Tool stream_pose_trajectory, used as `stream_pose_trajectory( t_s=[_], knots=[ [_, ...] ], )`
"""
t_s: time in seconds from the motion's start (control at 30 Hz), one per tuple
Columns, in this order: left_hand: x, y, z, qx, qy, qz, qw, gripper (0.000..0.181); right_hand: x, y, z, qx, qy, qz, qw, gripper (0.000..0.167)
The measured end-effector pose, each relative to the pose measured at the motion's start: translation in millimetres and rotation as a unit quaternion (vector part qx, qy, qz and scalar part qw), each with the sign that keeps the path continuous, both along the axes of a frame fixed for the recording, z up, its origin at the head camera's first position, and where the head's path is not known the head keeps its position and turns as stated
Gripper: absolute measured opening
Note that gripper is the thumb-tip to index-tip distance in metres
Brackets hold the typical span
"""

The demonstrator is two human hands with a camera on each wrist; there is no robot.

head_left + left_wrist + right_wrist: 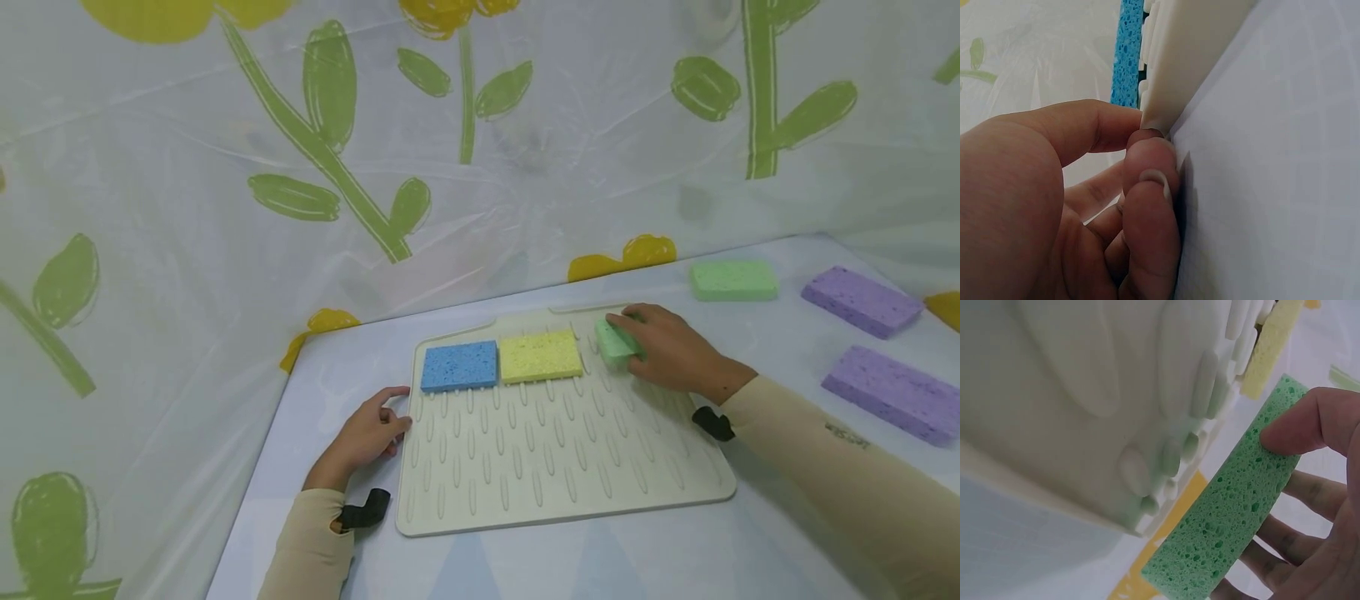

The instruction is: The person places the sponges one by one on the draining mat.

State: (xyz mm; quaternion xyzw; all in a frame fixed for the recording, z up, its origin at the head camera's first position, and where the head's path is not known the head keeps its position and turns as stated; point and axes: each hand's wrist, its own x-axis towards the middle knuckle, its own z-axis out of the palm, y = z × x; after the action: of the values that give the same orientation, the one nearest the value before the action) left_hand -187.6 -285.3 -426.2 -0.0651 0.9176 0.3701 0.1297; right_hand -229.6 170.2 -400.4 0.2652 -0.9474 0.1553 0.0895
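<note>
A cream ribbed mat (525,450) lies on the table with a blue sponge (459,367) and a yellow sponge (540,357) side by side near its far edge. My right hand (675,350) grips a green sponge (617,343) over the mat's far right part; in the right wrist view the thumb presses one face of that green sponge (1222,506), with the fingers behind it. My left hand (367,433) touches the mat's left edge. Seen from the left wrist, thumb and fingers of the left hand (1104,200) meet at the mat's edge (1179,56), below the blue sponge (1127,56).
Another green sponge (733,281) lies on the table beyond the mat's right corner. Two purple sponges (862,301) (894,393) lie farther right. A flower-patterned sheet (525,208) hangs behind the table.
</note>
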Motion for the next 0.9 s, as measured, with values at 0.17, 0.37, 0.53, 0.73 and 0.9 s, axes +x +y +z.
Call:
stream_pose_trajectory(
  t_s=[0.17, 0.37, 0.53, 0.73, 0.9],
  knots=[
    [0.7, -0.2, -0.2, -0.002, -0.002, 0.001, 1.0, 0.057, -3.4, -4.9, 0.4, 0.007, -0.011, 0.007, 0.9999, 0.065],
    [1.5, 0.1, 0.4, -0.002, -0.006, 0.004, 1.0, 0.058, -6.9, -10.8, 1.9, 0.019, -0.024, 0.013, 0.9995, 0.065],
    [1.8, -0.9, -0.2, 0.001, -0.007, 0.005, 1.0, 0.058, -10.3, -14.8, 1.3, 0.027, -0.027, 0.02, 0.9991, 0.065],
    [1.0, -1.0, -2.1, 0.003, -0.005, 0.004, 1.0, 0.058, -12.9, -18.5, -0.3, 0.027, -0.031, 0.027, 0.9988, 0.064],
    [1.7, -1.2, -1.6, 0.003, -0.001, 0.006, 1.0, 0.058, -15.1, -19.7, -2.6, 0.031, -0.03, 0.028, 0.9987, 0.063]
  ],
)
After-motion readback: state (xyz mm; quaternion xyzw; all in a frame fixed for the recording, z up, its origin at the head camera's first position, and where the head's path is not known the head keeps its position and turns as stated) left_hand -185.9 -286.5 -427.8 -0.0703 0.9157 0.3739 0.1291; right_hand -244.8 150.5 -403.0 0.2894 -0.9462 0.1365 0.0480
